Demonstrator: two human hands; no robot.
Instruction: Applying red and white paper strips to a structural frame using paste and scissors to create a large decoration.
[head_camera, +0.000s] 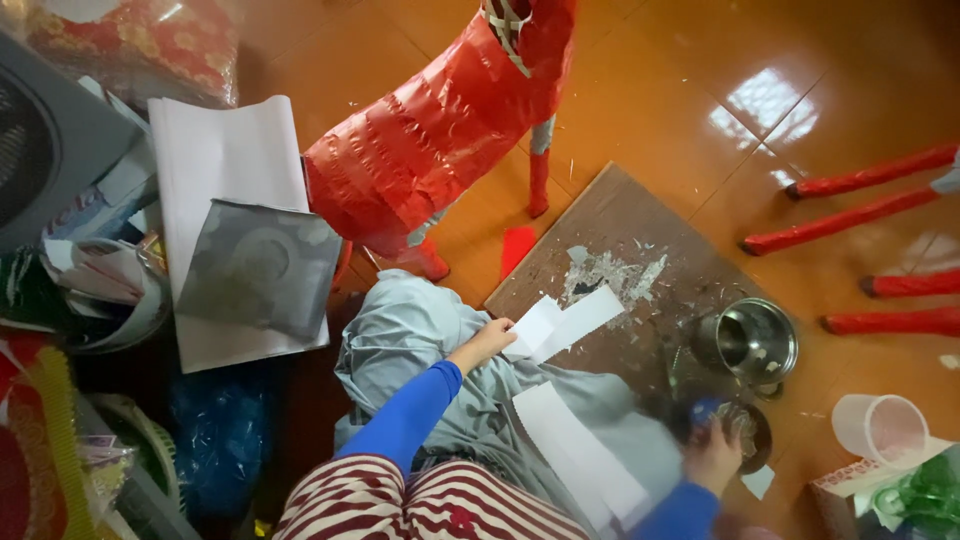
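My left hand (487, 340) grips the near end of a white paper strip (565, 322) that lies over the wooden board (640, 215). My right hand (712, 455), blurred, is closed around a small object with a blue tip at a dark bowl (755, 435) near the board's right corner. Another long white paper strip (580, 450) rests across my grey-clad lap. A red paper-covered animal figure (440, 130) stands just beyond my knee.
A metal pot (755, 340) sits on the board's right edge. A clear plastic cup (885, 425) stands at lower right. Red-wrapped legs (870, 175) of other figures lie at right. White paper sheets (225, 150), a grey sheet (262, 265) and cluttered bags fill the left.
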